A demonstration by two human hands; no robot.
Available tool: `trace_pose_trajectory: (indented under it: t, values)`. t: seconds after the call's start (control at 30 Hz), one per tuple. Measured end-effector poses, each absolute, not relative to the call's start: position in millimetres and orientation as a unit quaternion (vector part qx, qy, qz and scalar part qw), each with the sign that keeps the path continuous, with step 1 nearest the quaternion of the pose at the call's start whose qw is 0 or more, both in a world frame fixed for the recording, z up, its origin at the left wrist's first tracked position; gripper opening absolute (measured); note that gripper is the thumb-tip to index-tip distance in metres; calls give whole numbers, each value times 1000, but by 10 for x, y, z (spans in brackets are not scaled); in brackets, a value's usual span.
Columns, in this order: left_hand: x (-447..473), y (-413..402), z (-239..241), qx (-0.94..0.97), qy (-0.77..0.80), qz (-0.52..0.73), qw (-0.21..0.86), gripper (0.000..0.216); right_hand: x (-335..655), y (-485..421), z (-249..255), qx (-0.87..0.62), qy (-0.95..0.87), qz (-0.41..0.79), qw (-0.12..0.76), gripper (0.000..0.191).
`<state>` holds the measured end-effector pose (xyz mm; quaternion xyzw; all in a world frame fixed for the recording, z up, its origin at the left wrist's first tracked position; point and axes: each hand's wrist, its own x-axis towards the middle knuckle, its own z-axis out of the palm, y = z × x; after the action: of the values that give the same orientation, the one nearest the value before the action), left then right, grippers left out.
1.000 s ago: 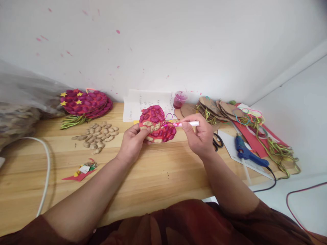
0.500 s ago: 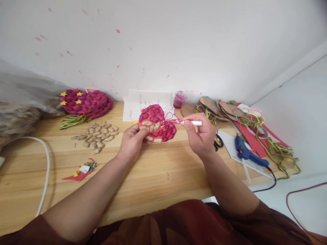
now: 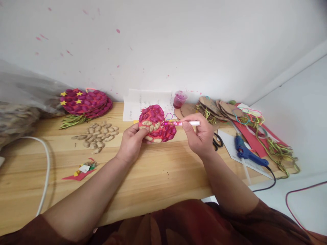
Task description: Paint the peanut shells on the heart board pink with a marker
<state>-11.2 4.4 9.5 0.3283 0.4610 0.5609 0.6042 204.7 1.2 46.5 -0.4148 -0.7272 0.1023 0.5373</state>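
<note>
Your wooden worktop (image 3: 153, 177) runs along a white wall speckled with pink. At its far left lies a clear plastic bag (image 3: 22, 98), and beside that a stack of painted shell discs (image 3: 85, 102) with yellow stars. A loose heap of peanut shells (image 3: 98, 136) sits in front of the stack. Off to your right are cardboard cut-outs (image 3: 217, 109) tangled with coloured cords, and nearer you a blue glue gun (image 3: 246, 153). Your left hand (image 3: 131, 143) grips the lower left edge of the shell piece (image 3: 156, 124), holding it tilted up just above the worktop's middle; most shells on it are pink, a few bare. Your right hand (image 3: 200, 136) is closed around a white-handled brush (image 3: 182, 123), whose tip touches the piece's right side. A small paint cup (image 3: 180, 99) stands behind, by the wall.
</note>
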Motion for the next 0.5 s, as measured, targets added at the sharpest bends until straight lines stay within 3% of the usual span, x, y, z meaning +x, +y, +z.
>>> trace_pose_trajectory:
  t: [0.5]
  values:
    - [-102, 31, 82, 336, 460, 566, 596, 29, 2017, -6, 507, -388, -756, 51, 525, 7]
